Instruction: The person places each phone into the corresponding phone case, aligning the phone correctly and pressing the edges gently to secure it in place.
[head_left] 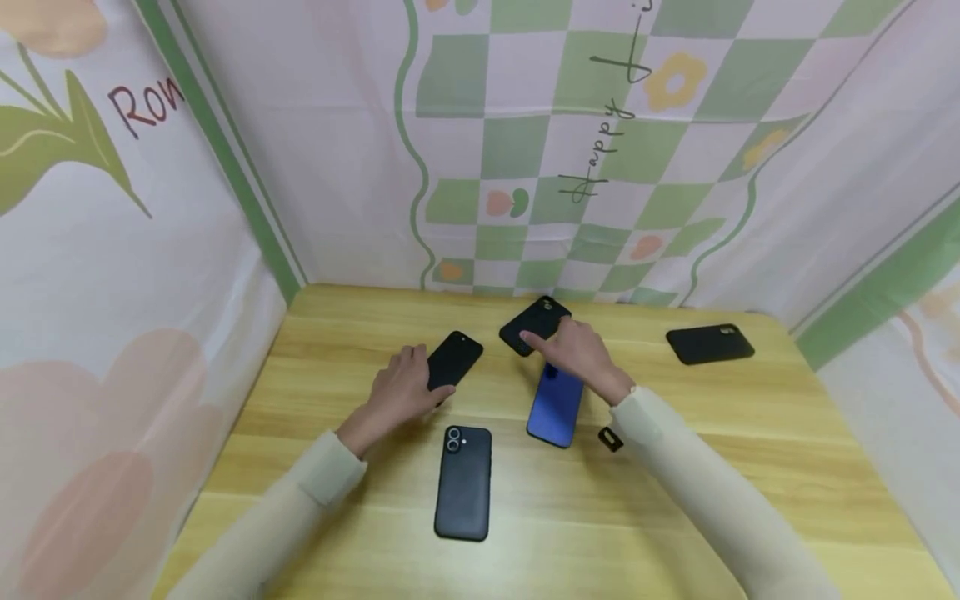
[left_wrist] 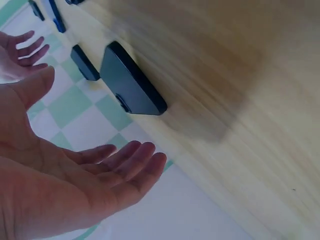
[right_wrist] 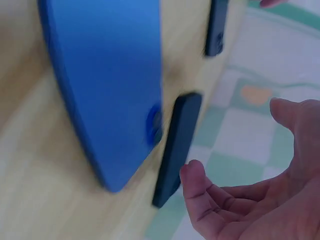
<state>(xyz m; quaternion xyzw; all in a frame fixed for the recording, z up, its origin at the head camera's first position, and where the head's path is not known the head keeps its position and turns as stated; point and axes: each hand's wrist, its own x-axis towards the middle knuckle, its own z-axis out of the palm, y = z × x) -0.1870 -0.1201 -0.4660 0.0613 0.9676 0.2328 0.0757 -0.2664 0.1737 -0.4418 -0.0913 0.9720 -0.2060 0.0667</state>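
My left hand is spread above a black phone at the left of the table. Its fingers are loosely bent and apart from the phone in the left wrist view. My right hand hovers over a black phone case near the back edge, thumb and fingers parted; the right wrist view shows nothing in them. A blue phone lies just in front of that case, its top end partly under the right hand. Nearer to me lies a dark phone with two camera lenses.
Another black phone case lies at the back right of the wooden table. A small black loop-like piece is beside the right sleeve. Printed cloth hangs right behind the table's back edge and along both sides.
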